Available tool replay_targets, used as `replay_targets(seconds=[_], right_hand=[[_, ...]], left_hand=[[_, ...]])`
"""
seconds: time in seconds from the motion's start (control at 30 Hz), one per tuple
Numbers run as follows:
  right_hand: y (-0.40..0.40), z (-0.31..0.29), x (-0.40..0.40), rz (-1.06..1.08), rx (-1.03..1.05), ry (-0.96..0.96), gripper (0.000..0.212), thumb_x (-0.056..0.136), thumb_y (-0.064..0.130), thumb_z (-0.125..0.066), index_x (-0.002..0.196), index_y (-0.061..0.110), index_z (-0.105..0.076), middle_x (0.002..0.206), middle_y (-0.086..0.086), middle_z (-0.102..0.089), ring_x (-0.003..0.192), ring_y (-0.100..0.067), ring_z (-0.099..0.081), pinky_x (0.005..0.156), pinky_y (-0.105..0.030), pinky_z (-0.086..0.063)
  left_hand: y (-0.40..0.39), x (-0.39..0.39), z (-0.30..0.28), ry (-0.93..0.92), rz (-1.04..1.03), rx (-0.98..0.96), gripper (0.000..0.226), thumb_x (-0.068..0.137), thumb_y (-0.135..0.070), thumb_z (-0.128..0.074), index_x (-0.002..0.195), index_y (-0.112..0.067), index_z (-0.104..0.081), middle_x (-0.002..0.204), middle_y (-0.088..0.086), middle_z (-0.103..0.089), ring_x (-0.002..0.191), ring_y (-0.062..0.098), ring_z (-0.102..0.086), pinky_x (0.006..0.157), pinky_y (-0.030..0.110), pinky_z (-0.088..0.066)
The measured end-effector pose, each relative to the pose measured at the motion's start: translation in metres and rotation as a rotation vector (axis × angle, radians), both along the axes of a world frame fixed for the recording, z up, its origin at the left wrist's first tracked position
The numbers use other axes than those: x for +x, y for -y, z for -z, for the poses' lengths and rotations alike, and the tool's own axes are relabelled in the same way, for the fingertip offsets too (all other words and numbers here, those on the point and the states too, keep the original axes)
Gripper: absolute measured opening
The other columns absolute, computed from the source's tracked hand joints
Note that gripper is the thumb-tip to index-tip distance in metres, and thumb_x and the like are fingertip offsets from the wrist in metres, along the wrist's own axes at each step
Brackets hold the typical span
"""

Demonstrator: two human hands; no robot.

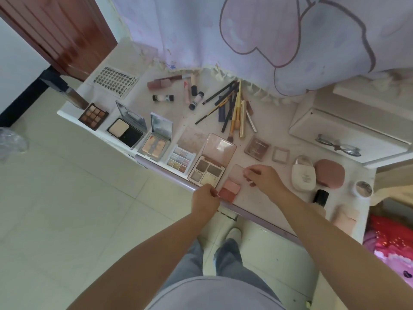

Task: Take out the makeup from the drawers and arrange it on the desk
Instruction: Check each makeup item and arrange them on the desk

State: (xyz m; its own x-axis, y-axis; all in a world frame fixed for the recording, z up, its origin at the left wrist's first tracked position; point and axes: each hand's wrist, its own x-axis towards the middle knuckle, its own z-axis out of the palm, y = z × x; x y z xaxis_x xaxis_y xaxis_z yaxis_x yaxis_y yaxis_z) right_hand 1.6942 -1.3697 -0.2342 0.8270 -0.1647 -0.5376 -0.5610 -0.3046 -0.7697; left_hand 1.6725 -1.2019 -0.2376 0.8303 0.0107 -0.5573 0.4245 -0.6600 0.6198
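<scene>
Makeup is spread all over the white desk [263,198], and the piece being handled is a small blush palette [230,189] sitting right at the front edge, just right of the big four-pan eyeshadow palette [209,167]. It's got two pans, a lighter pink one and a deeper coral one, and its frosted clear lid [238,174] is flipped open toward the back.

Left hand [205,201] comes in from below, fingers curled, pinching the near-left corner of the blush palette at the desk edge. Right hand [264,179] reaches over from the right, wrist bent, thumb and fingertips pinching the right edge of the lid.

Further left along the front there's a row of open palettes: a pastel shimmer palette [181,158], a peach compact [154,147], a powder compact [125,130] and a brown nine-pan palette [93,115]. A bunch of brushes and pencils [234,108] lies fanned out in the middle, lipsticks [187,90] behind.
</scene>
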Motion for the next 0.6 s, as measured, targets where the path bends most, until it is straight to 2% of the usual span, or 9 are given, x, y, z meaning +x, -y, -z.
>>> replay_targets(seconds=[0.1,0.2,0.27,0.33,0.37,0.4,0.5,0.6], right_hand=[[-0.004,-0.004,0.002,-0.061,-0.080,0.032,0.014,0.089,0.014,-0.051,0.086,0.011,-0.064,0.082,-0.006,-0.061,0.078,-0.020,-0.054,0.074,-0.036,-0.048],[-0.006,-0.009,0.001,-0.145,-0.187,0.081,0.021,0.090,0.016,-0.049,0.096,0.004,-0.066,0.082,-0.002,-0.058,0.081,-0.017,-0.052,0.077,-0.030,-0.044],[-0.007,-0.013,0.002,-0.178,-0.224,0.095,0.023,0.091,0.017,-0.047,0.099,0.004,-0.065,0.084,0.000,-0.057,0.082,-0.015,-0.051,0.074,-0.025,-0.040],[-0.005,-0.018,0.001,-0.215,-0.282,0.099,0.023,0.092,0.017,-0.046,0.099,0.005,-0.064,0.086,-0.003,-0.059,0.082,-0.015,-0.050,0.070,-0.022,-0.035],[-0.003,-0.021,0.000,-0.237,-0.317,0.111,0.024,0.092,0.016,-0.045,0.099,0.004,-0.064,0.089,-0.006,-0.062,0.083,-0.016,-0.052,0.068,-0.022,-0.033],[0.001,-0.024,-0.003,-0.259,-0.354,0.129,0.024,0.092,0.014,-0.044,0.099,0.003,-0.064,0.093,-0.010,-0.064,0.084,-0.019,-0.054,0.068,-0.024,-0.034],[0.019,-0.033,-0.023,-0.330,-0.450,0.190,0.024,0.092,0.011,-0.044,0.102,0.001,-0.063,0.102,-0.015,-0.064,0.093,-0.028,-0.057,0.080,-0.029,-0.039],[0.050,-0.039,-0.050,-0.314,-0.524,0.164,0.025,0.092,0.013,-0.045,0.105,0.003,-0.063,0.105,-0.012,-0.064,0.096,-0.025,-0.058,0.082,-0.027,-0.039]], left_hand=[[-0.003,0.000,0.002,0.016,-0.010,-0.034,0.012,0.077,-0.001,-0.060,0.089,-0.003,-0.062,0.067,-0.006,-0.050,0.067,0.009,-0.047,0.048,0.006,-0.036],[-0.007,0.000,0.002,0.033,-0.005,-0.024,0.011,0.077,-0.001,-0.060,0.088,-0.002,-0.062,0.063,-0.009,-0.048,0.063,0.004,-0.045,0.052,0.000,-0.038],[-0.009,-0.001,-0.001,0.044,0.001,-0.022,0.011,0.077,0.000,-0.057,0.087,-0.002,-0.062,0.065,-0.004,-0.054,0.065,0.008,-0.053,0.055,0.004,-0.040],[-0.009,-0.001,-0.005,0.046,-0.001,-0.043,0.012,0.079,0.001,-0.054,0.088,-0.002,-0.061,0.076,0.008,-0.062,0.074,0.022,-0.061,0.069,0.024,-0.050],[-0.010,0.000,-0.007,0.061,0.018,-0.038,0.013,0.080,0.000,-0.053,0.090,-0.002,-0.060,0.081,0.012,-0.064,0.076,0.024,-0.062,0.070,0.028,-0.049],[-0.010,0.001,-0.009,0.089,0.058,-0.013,0.014,0.081,-0.002,-0.053,0.093,-0.003,-0.060,0.085,0.010,-0.065,0.077,0.022,-0.061,0.071,0.026,-0.046],[-0.006,0.004,-0.013,0.199,0.201,0.040,0.017,0.083,-0.007,-0.053,0.099,-0.006,-0.060,0.082,-0.002,-0.058,0.076,0.013,-0.053,0.068,0.018,-0.037],[0.012,0.006,-0.019,0.232,0.380,0.021,0.018,0.083,-0.008,-0.053,0.100,-0.008,-0.060,0.074,-0.007,-0.052,0.070,0.011,-0.049,0.061,0.017,-0.037]])
